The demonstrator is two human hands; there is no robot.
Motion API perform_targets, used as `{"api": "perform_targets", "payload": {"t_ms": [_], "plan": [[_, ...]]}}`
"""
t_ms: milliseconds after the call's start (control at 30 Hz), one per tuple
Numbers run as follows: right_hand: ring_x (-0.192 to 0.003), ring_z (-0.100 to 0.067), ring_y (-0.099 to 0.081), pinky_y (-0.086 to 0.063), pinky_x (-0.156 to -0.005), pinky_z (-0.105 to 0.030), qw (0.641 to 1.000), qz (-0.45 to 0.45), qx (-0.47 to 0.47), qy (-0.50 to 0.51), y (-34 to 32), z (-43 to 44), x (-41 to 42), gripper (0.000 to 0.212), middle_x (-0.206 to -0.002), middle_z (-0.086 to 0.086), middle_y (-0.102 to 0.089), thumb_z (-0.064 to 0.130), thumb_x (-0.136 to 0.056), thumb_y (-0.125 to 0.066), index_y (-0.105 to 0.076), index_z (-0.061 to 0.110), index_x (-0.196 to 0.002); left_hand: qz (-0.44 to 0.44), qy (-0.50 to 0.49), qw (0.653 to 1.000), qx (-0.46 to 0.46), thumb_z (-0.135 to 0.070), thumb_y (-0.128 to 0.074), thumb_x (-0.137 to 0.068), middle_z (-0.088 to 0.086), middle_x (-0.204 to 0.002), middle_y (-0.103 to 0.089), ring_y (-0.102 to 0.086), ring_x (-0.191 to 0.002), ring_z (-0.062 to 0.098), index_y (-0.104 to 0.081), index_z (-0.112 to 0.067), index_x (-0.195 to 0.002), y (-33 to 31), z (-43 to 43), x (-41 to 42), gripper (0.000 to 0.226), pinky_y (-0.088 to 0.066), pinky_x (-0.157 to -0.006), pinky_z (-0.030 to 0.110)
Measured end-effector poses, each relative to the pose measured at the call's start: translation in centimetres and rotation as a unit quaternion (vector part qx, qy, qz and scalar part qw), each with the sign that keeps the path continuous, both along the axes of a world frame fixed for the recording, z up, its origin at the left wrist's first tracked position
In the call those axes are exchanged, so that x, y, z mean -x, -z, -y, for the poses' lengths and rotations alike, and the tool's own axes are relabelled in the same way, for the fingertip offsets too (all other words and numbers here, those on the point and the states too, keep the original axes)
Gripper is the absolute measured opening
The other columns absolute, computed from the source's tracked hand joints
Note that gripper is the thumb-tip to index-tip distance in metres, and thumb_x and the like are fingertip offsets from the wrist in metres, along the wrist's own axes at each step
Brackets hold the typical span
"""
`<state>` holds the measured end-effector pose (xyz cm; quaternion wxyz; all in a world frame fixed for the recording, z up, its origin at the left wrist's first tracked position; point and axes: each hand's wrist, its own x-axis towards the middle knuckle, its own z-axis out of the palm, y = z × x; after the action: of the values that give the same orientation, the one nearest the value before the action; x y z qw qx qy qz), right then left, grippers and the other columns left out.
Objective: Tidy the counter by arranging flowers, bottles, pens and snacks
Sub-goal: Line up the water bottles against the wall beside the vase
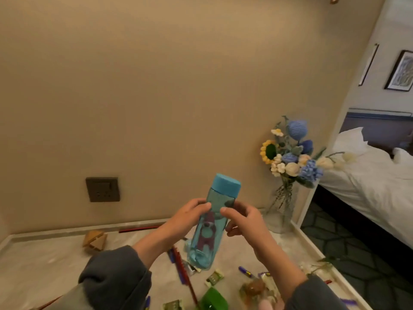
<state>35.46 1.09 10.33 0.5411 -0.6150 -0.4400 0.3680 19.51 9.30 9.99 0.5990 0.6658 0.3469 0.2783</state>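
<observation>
Marble counter (55, 260) is a mess, flowers (290, 157) standing in a glass vase (280, 211) at the back right corner. The blue bottle (210, 227) is up in the air over the middle, tilted a bit, with the left hand (190, 218) and right hand (245, 222) both curled round its upper half, just under the cap (225, 183). Looks like light, smooth plastic, so probably slippery, and mid-body seems the safest grab. Pens (181, 265) and snack packets (214, 277) lie scattered below, some hidden by the sleeves (111, 278) or cut off at the bottom edge. Labels are too blurry to read
</observation>
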Motion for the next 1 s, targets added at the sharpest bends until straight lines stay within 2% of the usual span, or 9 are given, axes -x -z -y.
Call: {"api": "perform_targets", "payload": {"t_ms": [100,167,233,300,467,667,767,867,1000], "plan": [[-0.066,-0.011,-0.066,-0.053,-0.056,-0.024,0.997,0.050,0.001,0.052,0.7,0.8,-4.1,0.057,-0.090,0.001,-0.070,0.046,-0.053,-0.082,-0.063,0.023,-0.101,0.007,-0.011,0.999,-0.043,-0.018,-0.055,-0.094,-0.009,-0.116,-0.064,-0.062,-0.106,0.007,-0.051,-0.024,-0.130,0.3,0.7,-4.0,0.036,-0.051,-0.083,0.022],[-0.077,-0.012,-0.068,-0.058,-0.063,-0.031,0.992,0.108,0.004,0.069,1.4,0.9,-6.0,0.061,-0.093,0.007,-0.068,0.052,-0.047,-0.083,-0.061,0.027,-0.098,0.040,-0.030,0.997,-0.060,-0.018,-0.063,-0.089,-0.010,-0.116,-0.061,-0.062,-0.102,0.001,-0.047,-0.026,-0.134,0.4,1.2,-6.2,0.048,-0.051,-0.076,0.017],[-0.078,-0.009,-0.067,-0.059,-0.069,-0.038,0.985,0.145,0.008,0.088,2.3,1.1,-7.8,0.060,-0.091,0.011,-0.066,0.057,-0.045,-0.082,-0.059,0.031,-0.093,0.056,-0.051,0.995,-0.068,-0.027,-0.074,-0.081,-0.011,-0.116,-0.060,-0.062,-0.102,0.000,-0.045,-0.028,-0.131,0.6,1.9,-8.7,0.057,-0.051,-0.078,0.018],[-0.072,-0.003,-0.063,-0.056,-0.062,-0.033,0.980,0.171,0.011,0.101,3.1,1.1,-9.2,0.058,-0.087,0.014,-0.064,0.063,-0.043,-0.079,-0.055,0.034,-0.087,0.034,-0.076,0.993,-0.081,-0.041,-0.081,-0.070,-0.014,-0.117,-0.057,-0.058,-0.106,0.002,-0.043,-0.032,-0.125,0.8,2.4,-11.0,0.067,-0.049,-0.083,0.021],[-0.066,0.002,-0.057,-0.037,-0.054,-0.018,0.970,0.231,0.011,0.072,4.4,1.0,-11.8,0.051,-0.089,0.017,-0.059,0.059,-0.051,-0.079,-0.048,0.038,-0.086,0.019,-0.097,0.991,-0.093,-0.052,-0.079,-0.066,-0.021,-0.108,-0.057,-0.056,-0.094,-0.010,-0.043,-0.035,-0.116,1.7,2.3,-14.5,0.064,-0.048,-0.063,0.008],[-0.068,-0.004,-0.060,-0.045,-0.059,-0.018,0.972,0.230,0.031,0.033,5.7,0.2,-15.7,0.054,-0.100,0.018,-0.057,0.027,-0.069,-0.083,-0.050,0.031,-0.111,-0.009,-0.053,0.993,-0.105,-0.038,-0.075,-0.078,-0.009,-0.110,-0.066,-0.064,-0.099,0.006,-0.058,-0.020,-0.125,2.5,0.1,-16.9,0.053,-0.055,-0.080,0.023],[-0.068,-0.002,-0.060,-0.040,-0.054,-0.013,0.973,0.223,0.024,0.053,6.4,-0.8,-16.9,0.053,-0.097,0.019,-0.057,0.027,-0.069,-0.084,-0.051,0.030,-0.109,-0.017,-0.039,0.993,-0.114,-0.031,-0.077,-0.077,-0.007,-0.110,-0.068,-0.065,-0.098,0.006,-0.060,-0.016,-0.125,2.8,-1.1,-18.3,0.053,-0.054,-0.077,0.017],[-0.071,0.002,-0.058,-0.037,-0.053,-0.010,0.970,0.228,0.022,0.077,7.0,-2.0,-17.7,0.054,-0.093,0.021,-0.056,0.033,-0.065,-0.086,-0.050,0.033,-0.105,-0.037,-0.037,0.992,-0.112,-0.026,-0.081,-0.074,-0.001,-0.117,-0.066,-0.063,-0.105,0.014,-0.056,-0.012,-0.127,3.3,-2.7,-19.7,0.061,-0.053,-0.088,0.029],[-0.074,0.004,-0.056,-0.036,-0.055,-0.015,0.964,0.240,0.027,0.109,8.2,-4.3,-18.4,0.052,-0.088,0.022,-0.056,0.038,-0.061,-0.086,-0.048,0.035,-0.097,-0.028,-0.063,0.994,-0.090,-0.021,-0.085,-0.068,-0.003,-0.113,-0.062,-0.062,-0.104,0.015,-0.053,-0.016,-0.118,4.5,-4.7,-21.7,0.059,-0.053,-0.088,0.032]]}}
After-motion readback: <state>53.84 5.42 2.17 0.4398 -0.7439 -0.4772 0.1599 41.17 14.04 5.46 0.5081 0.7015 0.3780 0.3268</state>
